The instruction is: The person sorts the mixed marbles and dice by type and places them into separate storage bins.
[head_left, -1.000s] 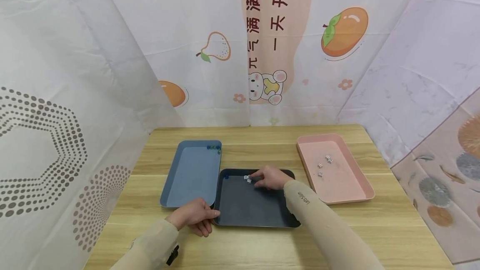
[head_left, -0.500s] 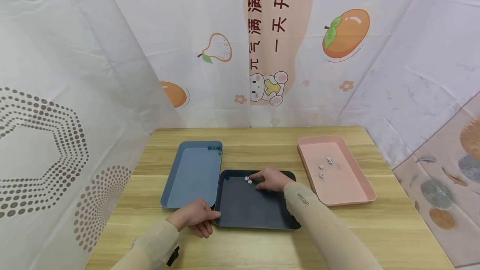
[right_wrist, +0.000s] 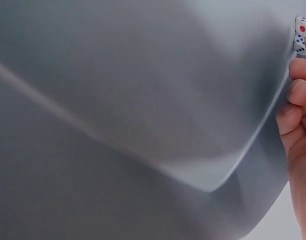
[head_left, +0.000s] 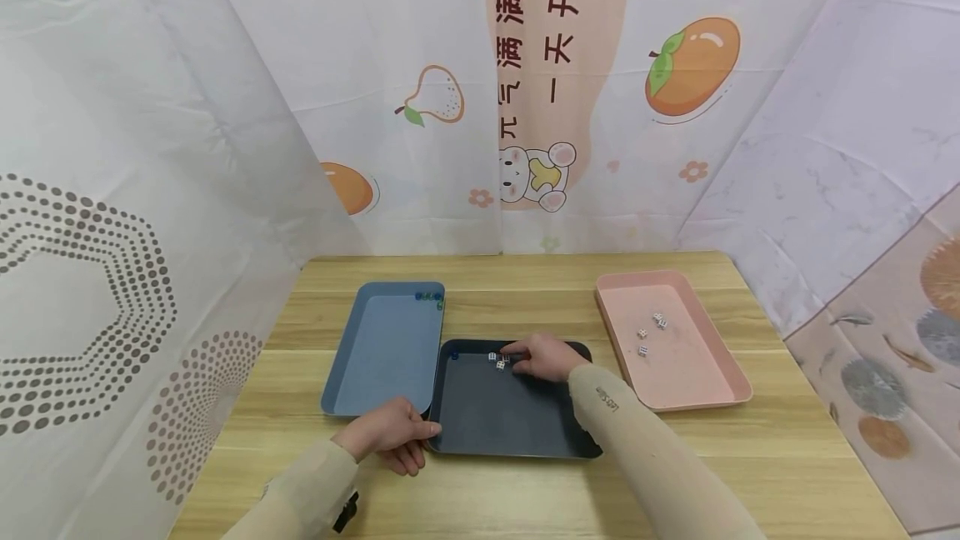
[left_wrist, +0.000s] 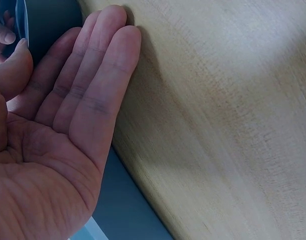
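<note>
A dark tray (head_left: 517, 415) lies mid-table. My left hand (head_left: 393, 432) holds its near left corner, thumb over the rim and index finger at the outer wall. The other fingers of the left hand (left_wrist: 73, 110) extend beside the tray in the left wrist view. Near the tray's back wall, my right hand (head_left: 550, 358) reaches with its index fingertip at a white die (head_left: 506, 358), thumb apart from it. Two more white dice, a left die (head_left: 492, 356) and a front die (head_left: 500, 365), sit close by. In the right wrist view, a spotted die (right_wrist: 299, 44) touches the fingertip.
A dark blue bead-like piece (head_left: 454, 356) sits in the dark tray's back left corner. To the left, a blue tray (head_left: 382, 357) holds several small blue and green pieces (head_left: 429, 297). A pink tray (head_left: 682, 365) with several white dice (head_left: 642, 351) stands on the right.
The die at my right index fingertip shows more clearly now, and the nearby dice have shifted slightly. My left hand stays on the tray corner.
</note>
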`<state>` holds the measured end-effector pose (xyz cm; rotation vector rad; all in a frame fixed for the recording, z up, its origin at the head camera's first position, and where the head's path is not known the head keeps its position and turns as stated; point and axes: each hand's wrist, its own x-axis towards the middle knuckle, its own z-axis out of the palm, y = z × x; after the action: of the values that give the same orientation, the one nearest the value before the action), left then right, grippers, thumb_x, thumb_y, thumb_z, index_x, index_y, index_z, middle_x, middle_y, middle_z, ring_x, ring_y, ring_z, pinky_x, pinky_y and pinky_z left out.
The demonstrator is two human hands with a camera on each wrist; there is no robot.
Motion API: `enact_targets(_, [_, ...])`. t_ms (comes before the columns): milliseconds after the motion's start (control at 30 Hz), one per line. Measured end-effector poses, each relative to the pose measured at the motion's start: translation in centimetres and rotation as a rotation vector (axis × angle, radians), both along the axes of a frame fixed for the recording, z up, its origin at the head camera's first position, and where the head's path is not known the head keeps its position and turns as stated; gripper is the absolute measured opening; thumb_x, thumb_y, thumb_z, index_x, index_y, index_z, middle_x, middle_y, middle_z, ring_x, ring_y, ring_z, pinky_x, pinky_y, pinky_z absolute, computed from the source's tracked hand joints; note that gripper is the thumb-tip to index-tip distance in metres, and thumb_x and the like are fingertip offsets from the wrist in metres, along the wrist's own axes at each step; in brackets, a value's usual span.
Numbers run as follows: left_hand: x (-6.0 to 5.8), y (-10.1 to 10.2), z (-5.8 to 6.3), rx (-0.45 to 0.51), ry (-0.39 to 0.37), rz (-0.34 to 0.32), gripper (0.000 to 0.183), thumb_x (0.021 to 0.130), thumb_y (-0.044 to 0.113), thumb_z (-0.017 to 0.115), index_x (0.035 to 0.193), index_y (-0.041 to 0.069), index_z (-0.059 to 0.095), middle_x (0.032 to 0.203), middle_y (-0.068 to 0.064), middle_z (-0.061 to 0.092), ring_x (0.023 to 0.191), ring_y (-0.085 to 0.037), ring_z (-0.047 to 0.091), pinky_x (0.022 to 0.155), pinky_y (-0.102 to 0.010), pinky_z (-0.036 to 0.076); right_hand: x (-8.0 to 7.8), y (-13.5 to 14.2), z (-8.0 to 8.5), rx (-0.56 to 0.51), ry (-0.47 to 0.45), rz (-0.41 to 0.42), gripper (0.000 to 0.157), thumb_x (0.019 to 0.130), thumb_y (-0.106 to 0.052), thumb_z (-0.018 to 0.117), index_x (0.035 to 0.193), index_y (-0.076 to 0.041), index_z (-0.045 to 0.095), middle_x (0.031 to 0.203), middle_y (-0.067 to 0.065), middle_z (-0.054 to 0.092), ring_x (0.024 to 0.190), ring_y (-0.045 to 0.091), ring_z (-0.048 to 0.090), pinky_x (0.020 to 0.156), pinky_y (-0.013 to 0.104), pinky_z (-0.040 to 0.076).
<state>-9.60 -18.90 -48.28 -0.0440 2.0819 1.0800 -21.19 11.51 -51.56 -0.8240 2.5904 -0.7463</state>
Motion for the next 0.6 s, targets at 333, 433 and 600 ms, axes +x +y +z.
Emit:
enact_targets(333, [0.01, -0.01, -0.04, -0.004, -0.001, 0.001, 0.043, 0.101, 0.036, 0.066, 0.083, -0.001, 0.077, 0.073, -0.015, 0.075, 0.06, -0.02, 0.073, 0.059, -0.038, 0.062, 0.05, -0.04, -0.33, 0.006, 0.022, 0.009, 0.029, 0.093, -0.009, 0.075, 0.121, -0.014, 0.076, 0.116, 0.004, 0.075, 0.078, 0.009, 0.059, 0.071, 0.03, 0.051])
enact_targets(433, [-0.02, -0.05, -0.16, -0.002, -0.001, 0.0, 0.043, 0.101, 0.037, 0.066, 0.083, -0.001, 0.077, 0.074, -0.015, 0.075, 0.06, -0.019, 0.073, 0.059, -0.037, 0.062, 0.06, -0.04, -0.35, 0.004, 0.014, -0.016, 0.025, 0.093, -0.009, 0.074, 0.118, -0.014, 0.077, 0.111, 0.003, 0.075, 0.077, 0.009, 0.059, 0.071, 0.031, 0.051])
enact_targets(600, [-0.02, -0.07, -0.23, -0.004, -0.001, 0.001, 0.043, 0.101, 0.037, 0.066, 0.084, -0.001, 0.077, 0.074, -0.015, 0.075, 0.06, -0.02, 0.073, 0.059, -0.037, 0.062, -0.01, 0.03, -0.55, 0.01, 0.024, -0.051, 0.018, 0.093, -0.008, 0.075, 0.111, -0.012, 0.077, 0.098, 0.001, 0.074, 0.076, 0.009, 0.058, 0.071, 0.031, 0.052])
